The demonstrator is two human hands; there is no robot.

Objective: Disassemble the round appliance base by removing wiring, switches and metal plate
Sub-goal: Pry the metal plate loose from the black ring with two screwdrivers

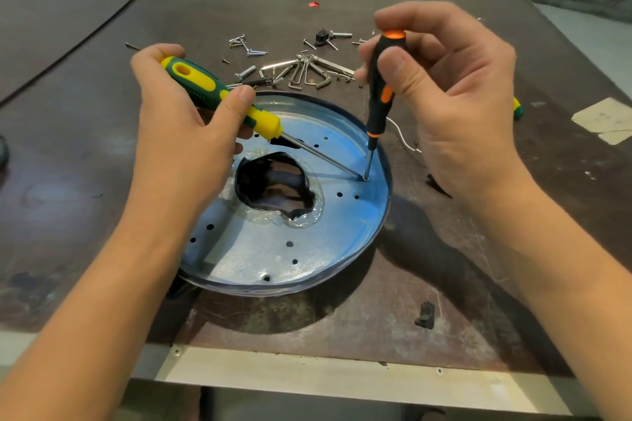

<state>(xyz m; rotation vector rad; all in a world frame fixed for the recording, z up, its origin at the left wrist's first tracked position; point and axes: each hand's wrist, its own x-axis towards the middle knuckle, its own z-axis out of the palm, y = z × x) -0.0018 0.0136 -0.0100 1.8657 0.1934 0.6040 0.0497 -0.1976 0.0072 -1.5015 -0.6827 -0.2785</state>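
Note:
The round appliance base (260,249) lies on the table, a shiny metal plate with small holes and a ragged black opening ringed with clear glue (273,184) at its middle. My left hand (184,133) grips a green and yellow screwdriver (219,92) slanting down to the right. My right hand (451,106) holds a black and orange screwdriver (381,85) nearly upright. Both tips meet at one spot (365,178) near the plate's right rim.
Loose screws, bolts and hex keys (301,68) lie beyond the base. A white wire (405,138) runs off its right side. A small black piece (425,315) sits near the front edge, paper scraps (605,118) at the right, another green and yellow tool end (517,108) behind my right hand.

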